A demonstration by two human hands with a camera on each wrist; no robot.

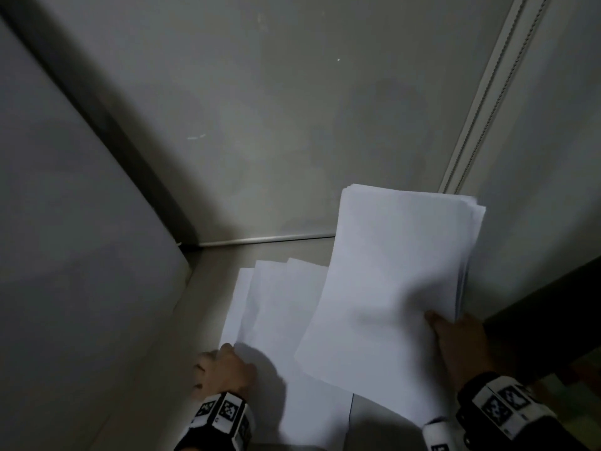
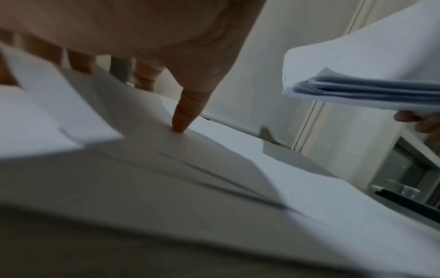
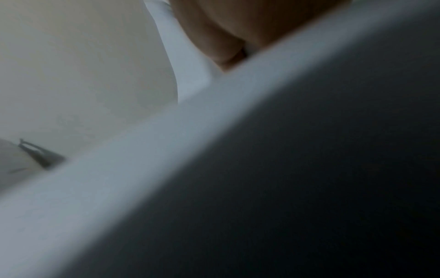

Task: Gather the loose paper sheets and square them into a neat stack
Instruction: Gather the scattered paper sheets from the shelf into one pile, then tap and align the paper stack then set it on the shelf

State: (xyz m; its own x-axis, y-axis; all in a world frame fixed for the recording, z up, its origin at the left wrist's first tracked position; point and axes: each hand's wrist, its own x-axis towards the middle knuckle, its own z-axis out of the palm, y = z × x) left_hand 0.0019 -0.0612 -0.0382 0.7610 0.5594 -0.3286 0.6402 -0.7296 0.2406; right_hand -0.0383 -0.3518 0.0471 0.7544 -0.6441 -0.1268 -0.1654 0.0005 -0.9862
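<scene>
A pale table [image 1: 208,288] is seen in a wall corner. Loose white sheets [image 1: 279,304] are fanned across it, pressed down by the left hand [image 1: 224,369]. A gathered stack [image 1: 390,271] is gripped above them at its edge by the right hand [image 1: 461,343].

Nothing readable here, honestly. The paper sheets [image 1: 279,307] look blank white, no print I can make out. The only markings are black-and-white square code patterns on the wrist bands [image 1: 224,415], and those carry no letters or numbers.
</scene>
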